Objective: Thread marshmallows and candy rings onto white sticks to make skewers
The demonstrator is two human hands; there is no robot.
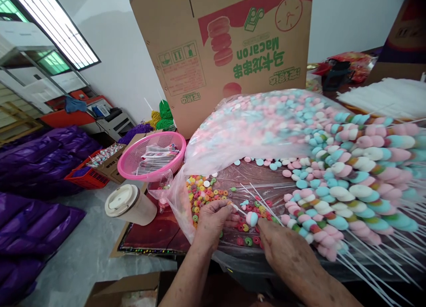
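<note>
My left hand (214,220) pinches near the tip of a thin white stick (240,210). A pink, white and blue marshmallow (252,218) sits at the stick's other visible end, against the fingertips of my right hand (286,245). That hand is curled, its lower fingers hidden. Red and green gummy rings (249,241) lie under and between my hands. To the left is a pile of yellow, orange and green gummy rings (206,196). More white sticks (262,200) slant down toward my right hand. Finished-looking marshmallow skewers (353,191) are heaped on the right.
Behind my hands lies a large clear bag of marshmallows (253,120), backed by a macaron carton (226,45). At left stand a pink basket (181,154) of printed wrappers and a lidded cup (141,207). White sleeves (386,96) are stacked far right.
</note>
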